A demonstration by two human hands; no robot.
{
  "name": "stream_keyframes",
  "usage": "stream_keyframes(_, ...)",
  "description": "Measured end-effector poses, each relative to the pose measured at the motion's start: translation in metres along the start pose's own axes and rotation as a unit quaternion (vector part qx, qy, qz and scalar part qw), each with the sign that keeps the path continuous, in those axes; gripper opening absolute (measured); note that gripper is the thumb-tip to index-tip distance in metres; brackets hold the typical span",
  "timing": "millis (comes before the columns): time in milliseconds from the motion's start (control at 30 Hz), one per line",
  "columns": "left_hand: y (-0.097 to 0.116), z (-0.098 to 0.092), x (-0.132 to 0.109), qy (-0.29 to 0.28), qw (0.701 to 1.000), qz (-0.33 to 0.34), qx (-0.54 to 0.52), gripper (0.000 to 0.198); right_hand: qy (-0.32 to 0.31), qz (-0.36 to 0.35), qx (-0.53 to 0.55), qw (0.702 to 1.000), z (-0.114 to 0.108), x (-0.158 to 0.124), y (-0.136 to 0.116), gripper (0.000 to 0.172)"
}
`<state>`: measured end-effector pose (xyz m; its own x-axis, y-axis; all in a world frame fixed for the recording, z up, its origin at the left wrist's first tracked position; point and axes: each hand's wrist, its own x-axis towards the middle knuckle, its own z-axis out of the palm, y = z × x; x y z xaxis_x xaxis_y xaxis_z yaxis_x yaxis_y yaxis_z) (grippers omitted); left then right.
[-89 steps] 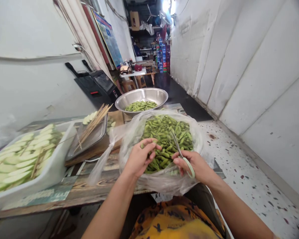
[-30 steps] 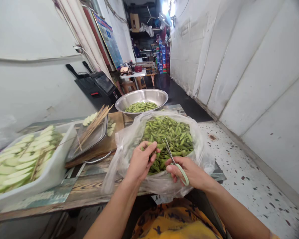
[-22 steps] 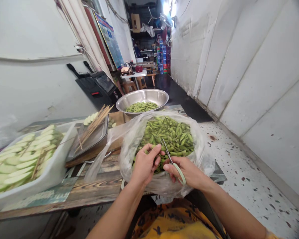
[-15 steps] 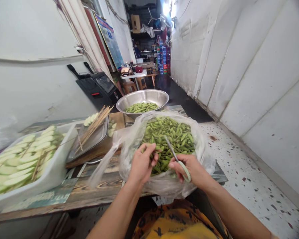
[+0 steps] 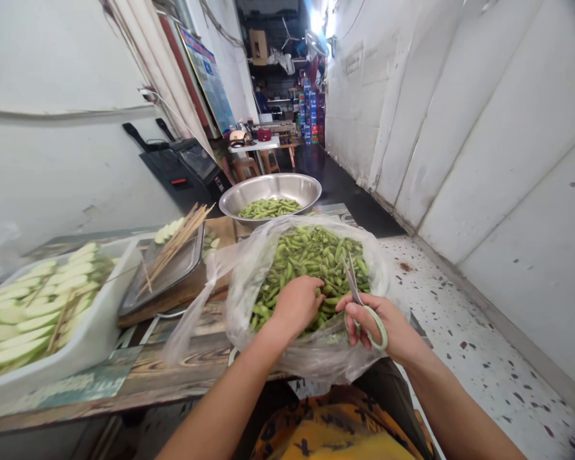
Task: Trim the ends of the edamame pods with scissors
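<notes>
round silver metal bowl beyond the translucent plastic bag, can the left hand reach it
Probably yes, stretching forward: only green pods and the bag's rim lie between the left hand and the bowl.

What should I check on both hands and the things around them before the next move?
1. Right hand holds the metal scissors with pale green handles: ok.
2. Scissor blades clear of the left hand: ok; the tips are slightly parted and point away from it.
3. Left hand has a firm pinch on a green bean pod: cannot tell; its fingertips are hidden among the pods.
4. Clear plastic bag is open, with green pods within reach: ok.
5. Round silver metal bowl beyond the bag has room: ok; bare metal shows around its pods.
</notes>
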<state>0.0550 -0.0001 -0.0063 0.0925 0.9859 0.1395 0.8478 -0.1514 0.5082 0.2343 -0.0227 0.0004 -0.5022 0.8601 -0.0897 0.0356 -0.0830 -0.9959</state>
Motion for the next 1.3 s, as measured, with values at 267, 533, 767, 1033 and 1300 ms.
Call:
stream_keyframes(267, -0.005, -0.024, 0.0, 0.088, 0.983, -0.067, -0.147, 0.023, -0.01, 0.005, -0.17, 0.985, -0.003, 0.002, 0.005, 0.04)
stream_keyframes(533, 0.004, -0.034, -0.015, 0.048, 0.973, -0.061, -0.216, 0.026, -0.005, -0.027, -0.301, 0.953, 0.003, 0.007, -0.008, 0.045)
stream_keyframes(767, 0.006, -0.04, -0.02, 0.048, 0.969, -0.069, -0.232, 0.026, -0.031, -0.014, -0.275, 0.961, 0.003, 0.01, -0.008, 0.045)
stream_keyframes(1033, 0.008, -0.048, -0.025, 0.005, 0.968, -0.083, -0.237, 0.026, -0.067, 0.011, -0.156, 0.985, 0.008, 0.009, -0.011, 0.035)
stream_keyframes(1300, 0.013, -0.054, -0.029, -0.025, 0.97, -0.077, -0.229, 0.028, -0.103, 0.022, -0.089, 0.99, 0.009, 0.01, -0.01, 0.036)
